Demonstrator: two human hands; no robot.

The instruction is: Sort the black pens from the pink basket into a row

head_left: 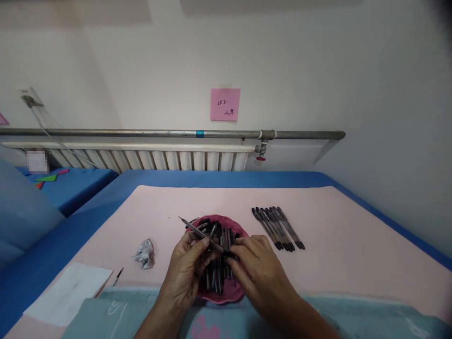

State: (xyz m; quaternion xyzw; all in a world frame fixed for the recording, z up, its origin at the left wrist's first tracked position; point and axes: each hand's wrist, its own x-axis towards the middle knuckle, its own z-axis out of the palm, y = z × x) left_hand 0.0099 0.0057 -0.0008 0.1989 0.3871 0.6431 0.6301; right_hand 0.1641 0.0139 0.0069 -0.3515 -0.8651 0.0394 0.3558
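My left hand (pixel 188 262) grips a clear-barrelled pen (pixel 197 230), its bare tip pointing up and left. At the pen's lower right end, my right hand (pixel 259 269) pinches a dark part that looks like its black end or cap (pixel 230 254). Both hands are over a pink basket (pixel 231 294) filled with many loose pens and black pen parts (pixel 214 275). Some of the basket's contents are hidden by my fingers. To the right, several capped pens (pixel 277 228) lie side by side in a slanted row.
A crumpled tissue (pixel 144 254) and a white paper sheet (pixel 68 294) lie on the left of the pink tabletop (pixel 349 245), with a thin pen part (pixel 118 277) near the sheet. A teal cloth (pixel 356 313) covers the near edge. A radiator (pixel 190 160) stands behind.
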